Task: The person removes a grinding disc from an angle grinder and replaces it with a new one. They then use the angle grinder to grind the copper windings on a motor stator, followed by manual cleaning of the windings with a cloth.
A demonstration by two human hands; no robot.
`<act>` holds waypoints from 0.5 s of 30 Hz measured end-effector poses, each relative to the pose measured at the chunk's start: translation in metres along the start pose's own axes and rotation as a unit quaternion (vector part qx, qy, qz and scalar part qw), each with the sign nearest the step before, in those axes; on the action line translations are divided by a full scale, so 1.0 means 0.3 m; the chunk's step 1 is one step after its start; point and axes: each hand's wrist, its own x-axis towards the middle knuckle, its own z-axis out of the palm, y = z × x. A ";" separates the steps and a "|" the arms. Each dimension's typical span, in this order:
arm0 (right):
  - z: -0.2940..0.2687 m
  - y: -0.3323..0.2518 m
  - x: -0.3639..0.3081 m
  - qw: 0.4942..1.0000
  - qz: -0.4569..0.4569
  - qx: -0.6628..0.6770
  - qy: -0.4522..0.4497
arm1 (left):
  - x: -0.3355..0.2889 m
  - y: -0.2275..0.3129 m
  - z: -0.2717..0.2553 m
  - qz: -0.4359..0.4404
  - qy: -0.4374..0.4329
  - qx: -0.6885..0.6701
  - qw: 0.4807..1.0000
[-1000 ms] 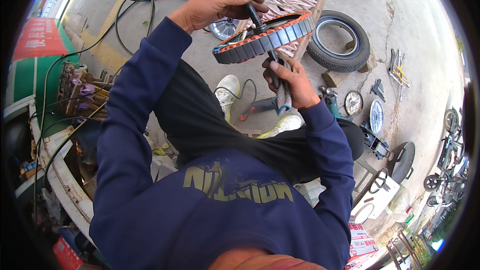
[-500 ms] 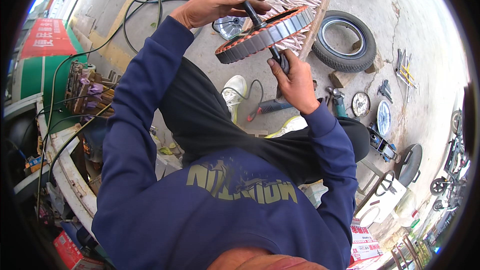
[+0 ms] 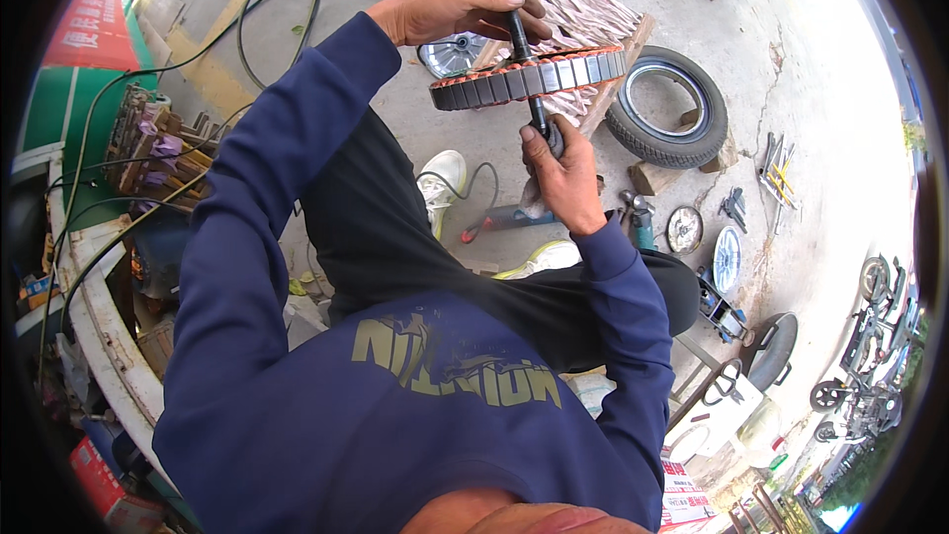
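A motor stator (image 3: 524,82), a ring of dark metal segments with orange-copper windings, is held up over the ground in front of me. Through its middle runs a black axle (image 3: 519,37). My left hand (image 3: 450,8) is closed around the far end of that axle, thumb on top; something brownish, perhaps cloth, shows at the fingers. On the near side my right hand (image 3: 571,178) grips the other end of the axle through a dirty grey rag (image 3: 537,196). The fingers under the rag are partly hidden.
Behind the stator lies a wooden frame (image 3: 641,40) strung with pale strips. Right of it a tyre on a rim (image 3: 664,107) rests on wood blocks. A green angle grinder (image 3: 643,222) and metal discs lie nearer. Black hose (image 3: 316,0) coils at the far left.
The stator has shifted slightly right and levelled from its tilt, with both hands keeping hold of the axle. The whole view has turned a little.
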 end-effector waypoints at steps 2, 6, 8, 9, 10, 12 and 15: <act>0.001 0.021 0.007 0.999 0.002 0.034 -0.007 | 0.014 -0.006 0.003 -0.005 -0.001 -0.012 1.000; 0.014 0.045 0.011 0.992 0.028 0.118 -0.019 | 0.035 -0.006 0.015 -0.024 0.002 -0.041 0.999; 0.017 0.049 0.021 0.990 0.034 0.137 -0.023 | 0.048 -0.014 0.021 -0.031 0.007 -0.044 0.999; 0.020 0.053 0.030 0.988 0.036 0.149 -0.026 | 0.057 -0.019 0.014 -0.033 0.009 -0.041 0.999; 0.020 0.067 0.034 0.988 0.033 0.146 -0.028 | 0.066 -0.025 0.008 -0.034 0.012 -0.038 0.999; 0.016 0.078 0.041 0.987 0.039 0.155 -0.035 | 0.079 -0.035 0.010 -0.027 0.017 -0.037 0.999; 0.015 0.093 0.054 0.983 0.048 0.172 -0.044 | 0.090 -0.029 0.017 -0.027 0.019 -0.036 0.999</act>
